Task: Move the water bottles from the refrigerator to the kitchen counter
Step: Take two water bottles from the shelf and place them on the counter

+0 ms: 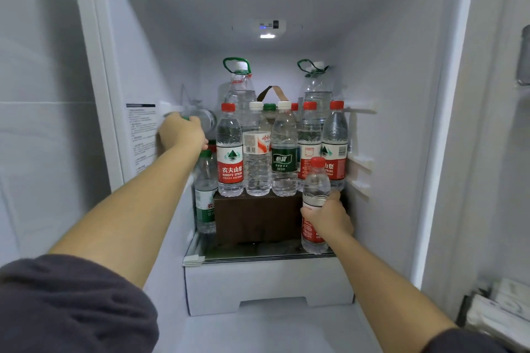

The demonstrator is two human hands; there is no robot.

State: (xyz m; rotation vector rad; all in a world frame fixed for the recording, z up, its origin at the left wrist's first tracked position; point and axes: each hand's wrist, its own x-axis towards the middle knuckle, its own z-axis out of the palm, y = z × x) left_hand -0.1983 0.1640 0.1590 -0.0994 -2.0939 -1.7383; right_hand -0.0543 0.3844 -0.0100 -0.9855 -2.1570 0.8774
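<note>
Inside the open refrigerator, several water bottles stand on a brown box (258, 218) and on the glass shelf (258, 255). My right hand (328, 216) grips a red-capped bottle (315, 189) standing at the shelf's front right. My left hand (180, 130) grips a clear bottle (205, 120) lying tilted on its side, high by the left wall. A red-label bottle (229, 152), a white-capped bottle (257, 152) and a green-label bottle (284, 152) line the front of the box. A green-label bottle (205, 195) stands lower at the left.
Two large jugs with green handles (239, 86) (315, 86) stand at the back. Shelf rails (360, 163) jut from the right wall. A white drawer front (266, 281) sits below the shelf. The refrigerator's left wall carries a printed label (142, 137).
</note>
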